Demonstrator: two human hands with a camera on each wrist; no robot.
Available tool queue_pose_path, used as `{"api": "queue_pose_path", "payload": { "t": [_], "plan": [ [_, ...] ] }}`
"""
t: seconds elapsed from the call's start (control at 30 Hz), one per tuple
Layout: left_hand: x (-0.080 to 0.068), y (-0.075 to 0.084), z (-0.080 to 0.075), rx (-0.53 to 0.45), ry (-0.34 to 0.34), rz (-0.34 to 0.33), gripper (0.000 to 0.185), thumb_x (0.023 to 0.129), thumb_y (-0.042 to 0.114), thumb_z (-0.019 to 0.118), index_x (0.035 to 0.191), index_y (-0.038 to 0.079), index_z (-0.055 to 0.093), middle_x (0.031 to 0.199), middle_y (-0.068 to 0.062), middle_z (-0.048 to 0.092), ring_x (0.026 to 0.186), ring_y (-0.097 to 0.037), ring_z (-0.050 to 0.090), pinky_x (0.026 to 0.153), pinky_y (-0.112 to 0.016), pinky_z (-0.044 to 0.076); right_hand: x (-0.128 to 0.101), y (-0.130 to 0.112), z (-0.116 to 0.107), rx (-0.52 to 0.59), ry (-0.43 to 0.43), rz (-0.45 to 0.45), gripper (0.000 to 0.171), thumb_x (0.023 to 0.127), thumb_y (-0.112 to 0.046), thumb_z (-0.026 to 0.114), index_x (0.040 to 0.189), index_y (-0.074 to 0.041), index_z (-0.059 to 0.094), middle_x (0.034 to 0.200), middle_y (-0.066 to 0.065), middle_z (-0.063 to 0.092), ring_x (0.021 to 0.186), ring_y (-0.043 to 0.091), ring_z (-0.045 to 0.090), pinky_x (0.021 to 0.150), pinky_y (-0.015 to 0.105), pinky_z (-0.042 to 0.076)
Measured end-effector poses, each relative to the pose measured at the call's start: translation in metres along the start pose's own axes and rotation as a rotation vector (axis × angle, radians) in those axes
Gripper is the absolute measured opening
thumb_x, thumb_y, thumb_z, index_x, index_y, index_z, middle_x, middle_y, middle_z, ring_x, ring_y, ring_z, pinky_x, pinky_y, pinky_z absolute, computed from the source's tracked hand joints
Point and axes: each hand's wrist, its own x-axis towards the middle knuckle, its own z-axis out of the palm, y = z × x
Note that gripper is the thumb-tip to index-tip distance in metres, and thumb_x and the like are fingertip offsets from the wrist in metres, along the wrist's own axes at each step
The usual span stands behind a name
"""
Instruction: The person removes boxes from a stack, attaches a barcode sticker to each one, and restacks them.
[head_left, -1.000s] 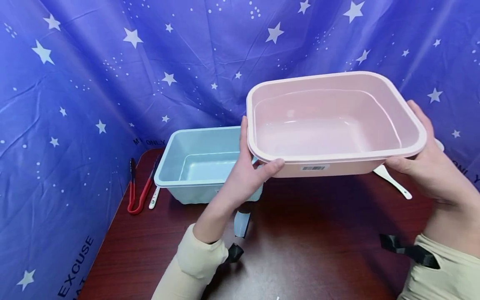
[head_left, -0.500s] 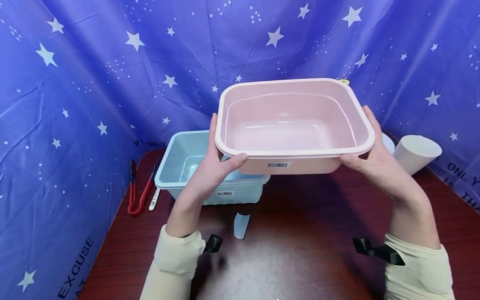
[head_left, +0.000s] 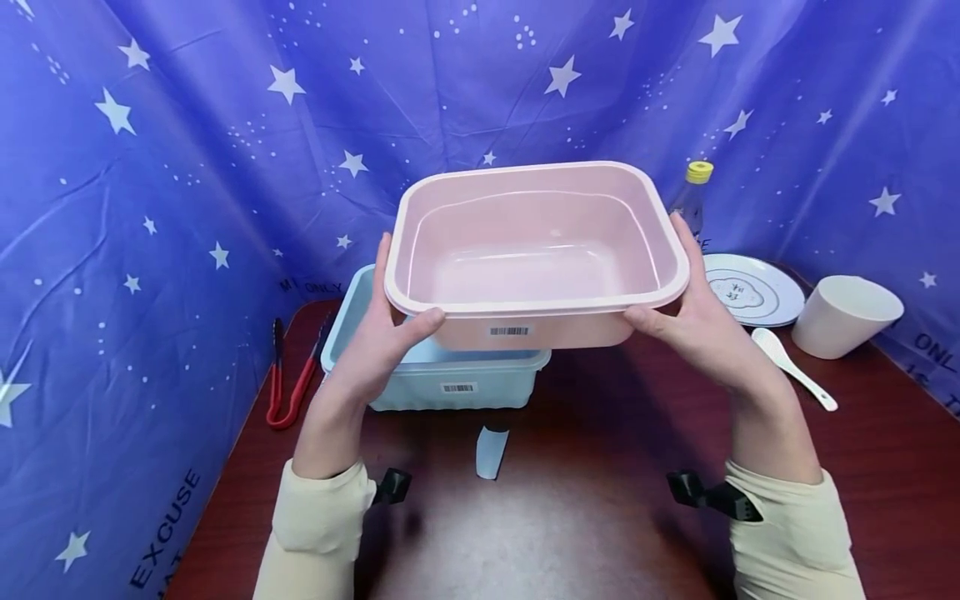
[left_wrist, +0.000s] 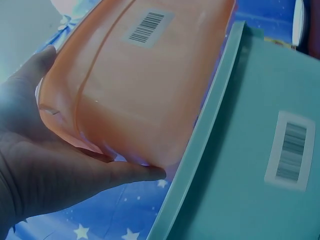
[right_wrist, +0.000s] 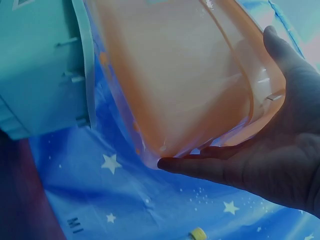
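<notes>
A pink plastic basin [head_left: 536, 242] with a barcode label is held up in the air, its inside facing the head camera. My left hand [head_left: 378, 337] grips its left end, thumb at the front rim; in the left wrist view the fingers reach along the end wall. At the opposite end my right hand [head_left: 697, 325] grips in the same way, thumb near the front corner. Below and behind the pink basin, a light blue basin [head_left: 465, 383] stands on the table, its opening partly hidden by the pink one. The blue rim overlaps the pink basin's edge in the left wrist view.
Red-handled tongs [head_left: 292, 392] lie left of the blue basin. A small pale blue piece [head_left: 492, 452] is in front of it. At right stand a white cup [head_left: 843, 317], a plate [head_left: 750, 287], a white spoon [head_left: 795, 368] and a yellow-capped bottle [head_left: 690, 200]. A starry curtain [head_left: 450, 83] hangs behind.
Both hands have carried the pink basin leftward, from the right side to over the blue basin's right part. The cup, plate, spoon and bottle have come into fuller view.
</notes>
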Motion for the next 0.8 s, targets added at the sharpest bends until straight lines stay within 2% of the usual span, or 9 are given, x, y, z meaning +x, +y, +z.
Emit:
{"api": "queue_pose_path", "payload": {
  "t": [0.13,0.27,0.43,0.63,0.8],
  "plan": [
    [-0.004,0.0,-0.011,0.002,0.015,-0.009,0.113,0.088,0.03,0.076,0.161,0.032,-0.01,0.166,0.009,0.006,0.149,-0.028,0.022,0.114,-0.051,0.03,0.004,-0.002,0.009,-0.037,-0.013,0.022,0.111,0.088,-0.01,0.073,0.161,-0.031,-0.007,0.167,0.0,0.003,0.145,0.02,0.018,0.114,0.033,0.02],
    [-0.007,0.001,-0.021,-0.009,0.025,-0.011,0.11,0.09,0.021,0.072,0.161,0.03,-0.01,0.166,0.007,0.007,0.148,-0.03,0.025,0.115,-0.049,0.029,0.008,-0.003,0.016,-0.056,-0.03,0.026,0.11,0.089,-0.012,0.074,0.161,-0.033,-0.006,0.167,0.0,0.006,0.145,0.02,0.02,0.115,0.042,0.018],
    [-0.012,0.003,-0.032,0.007,0.041,-0.035,0.106,0.091,0.018,0.07,0.161,0.031,-0.009,0.166,0.005,0.008,0.148,-0.029,0.023,0.116,-0.045,0.025,0.012,-0.002,0.025,-0.092,-0.045,0.026,0.11,0.089,-0.018,0.075,0.162,-0.033,-0.006,0.167,-0.002,0.008,0.147,0.018,0.018,0.117,0.047,0.014],
    [-0.016,0.006,-0.047,0.041,0.049,-0.054,0.103,0.092,0.015,0.066,0.161,0.033,-0.008,0.166,0.005,0.007,0.147,-0.03,0.025,0.115,-0.045,0.028,0.016,-0.002,0.039,-0.104,-0.066,0.021,0.11,0.089,-0.023,0.076,0.161,-0.034,-0.006,0.167,-0.003,0.009,0.147,0.019,0.02,0.116,0.05,0.016],
    [-0.021,0.008,-0.061,0.013,0.053,-0.073,0.104,0.092,0.021,0.069,0.161,0.032,-0.009,0.166,0.002,0.007,0.147,-0.031,0.024,0.111,-0.035,0.033,0.022,-0.003,0.051,-0.128,-0.078,0.011,0.11,0.089,-0.028,0.076,0.162,-0.032,-0.007,0.167,-0.005,0.005,0.148,0.017,0.017,0.117,0.049,0.016]
  ]
}}
